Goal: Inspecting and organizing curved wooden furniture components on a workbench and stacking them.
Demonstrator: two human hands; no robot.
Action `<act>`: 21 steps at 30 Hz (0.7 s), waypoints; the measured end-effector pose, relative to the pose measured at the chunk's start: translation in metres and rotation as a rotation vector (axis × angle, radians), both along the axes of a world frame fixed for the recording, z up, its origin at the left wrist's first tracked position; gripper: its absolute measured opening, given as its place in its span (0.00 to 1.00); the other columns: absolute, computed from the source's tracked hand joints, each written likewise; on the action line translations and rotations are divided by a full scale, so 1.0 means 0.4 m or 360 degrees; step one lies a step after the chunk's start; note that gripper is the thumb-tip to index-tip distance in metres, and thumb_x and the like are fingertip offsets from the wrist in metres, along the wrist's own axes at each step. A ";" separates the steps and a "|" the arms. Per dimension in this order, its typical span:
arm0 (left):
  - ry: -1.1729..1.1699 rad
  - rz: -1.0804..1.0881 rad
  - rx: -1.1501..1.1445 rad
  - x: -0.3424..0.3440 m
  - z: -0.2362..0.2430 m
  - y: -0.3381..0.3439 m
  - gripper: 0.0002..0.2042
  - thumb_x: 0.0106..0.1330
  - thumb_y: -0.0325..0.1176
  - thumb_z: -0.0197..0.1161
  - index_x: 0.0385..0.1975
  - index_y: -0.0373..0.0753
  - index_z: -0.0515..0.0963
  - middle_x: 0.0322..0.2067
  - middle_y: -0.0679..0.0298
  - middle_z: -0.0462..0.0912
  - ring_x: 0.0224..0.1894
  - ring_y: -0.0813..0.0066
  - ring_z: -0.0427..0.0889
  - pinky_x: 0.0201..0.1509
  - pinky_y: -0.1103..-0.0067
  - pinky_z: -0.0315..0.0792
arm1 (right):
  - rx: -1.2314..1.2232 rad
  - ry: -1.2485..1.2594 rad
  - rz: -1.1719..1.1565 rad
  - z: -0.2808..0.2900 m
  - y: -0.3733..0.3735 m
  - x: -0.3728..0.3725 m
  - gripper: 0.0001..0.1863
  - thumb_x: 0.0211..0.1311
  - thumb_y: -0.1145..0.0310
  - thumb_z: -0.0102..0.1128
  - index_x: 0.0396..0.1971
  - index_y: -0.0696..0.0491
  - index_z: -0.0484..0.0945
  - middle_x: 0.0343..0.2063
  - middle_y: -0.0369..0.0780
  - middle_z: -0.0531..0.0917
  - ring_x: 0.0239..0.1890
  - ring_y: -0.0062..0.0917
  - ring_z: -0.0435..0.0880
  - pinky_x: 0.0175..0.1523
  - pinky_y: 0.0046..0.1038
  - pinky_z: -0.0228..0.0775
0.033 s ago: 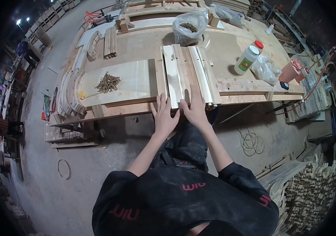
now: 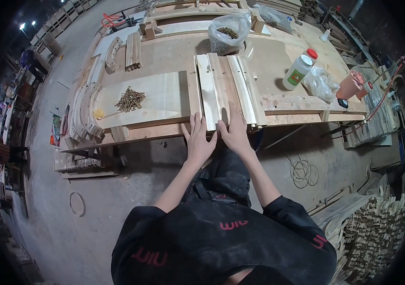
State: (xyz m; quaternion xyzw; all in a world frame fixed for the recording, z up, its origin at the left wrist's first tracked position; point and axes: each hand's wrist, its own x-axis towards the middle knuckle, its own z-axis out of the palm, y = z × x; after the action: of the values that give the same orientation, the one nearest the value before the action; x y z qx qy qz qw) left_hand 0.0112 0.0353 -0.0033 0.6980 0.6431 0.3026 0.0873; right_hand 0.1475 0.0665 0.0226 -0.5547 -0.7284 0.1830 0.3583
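Note:
Several long wooden strips (image 2: 220,80) lie side by side on the workbench, their near ends at its front edge. My left hand (image 2: 199,140) rests at the left of these ends, fingers stretched out and touching the wood. Beside it my right hand (image 2: 235,134) lies on the strips further right, its fingers extended too. The two thumbs nearly meet between them. Left of the strips, a pile of screws (image 2: 130,99) sits on a pale board (image 2: 162,92).
Curved wooden pieces (image 2: 81,111) line the bench's left side. A plastic bag of small hardware (image 2: 228,35) stands behind the strips. To the right are a white bottle (image 2: 297,72), a clear bag (image 2: 320,84) and a pink container (image 2: 350,85). Stacked wood (image 2: 378,232) fills the lower right.

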 end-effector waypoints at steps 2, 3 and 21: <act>0.0012 0.0034 0.0032 0.010 0.007 0.005 0.29 0.59 0.40 0.59 0.57 0.27 0.64 0.62 0.46 0.59 0.68 0.53 0.52 0.69 0.53 0.36 | 0.0039 0.0025 0.0033 0.000 0.003 0.001 0.35 0.59 0.67 0.52 0.65 0.59 0.50 0.57 0.56 0.65 0.61 0.52 0.61 0.66 0.48 0.45; 0.0009 0.0033 0.0031 0.013 0.011 0.002 0.29 0.59 0.40 0.59 0.57 0.27 0.64 0.62 0.46 0.59 0.68 0.53 0.52 0.69 0.53 0.36 | 0.0076 0.0053 0.0065 0.000 0.003 0.001 0.34 0.60 0.69 0.51 0.65 0.59 0.49 0.57 0.55 0.65 0.61 0.51 0.62 0.66 0.46 0.46; -0.0767 -0.0211 -0.0045 0.005 0.066 0.013 0.19 0.59 0.26 0.59 0.52 0.46 0.75 0.60 0.48 0.65 0.59 0.53 0.69 0.57 0.69 0.69 | -0.0235 0.0605 0.0218 0.024 -0.002 -0.008 0.27 0.65 0.69 0.49 0.62 0.55 0.56 0.52 0.57 0.72 0.57 0.43 0.72 0.58 0.35 0.65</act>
State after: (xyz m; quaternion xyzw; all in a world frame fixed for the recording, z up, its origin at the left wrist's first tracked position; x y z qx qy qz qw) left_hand 0.0132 0.0403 0.0229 0.6451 0.5607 0.4449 0.2675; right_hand 0.1445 0.0658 0.0320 -0.4841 -0.6684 0.3612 0.4342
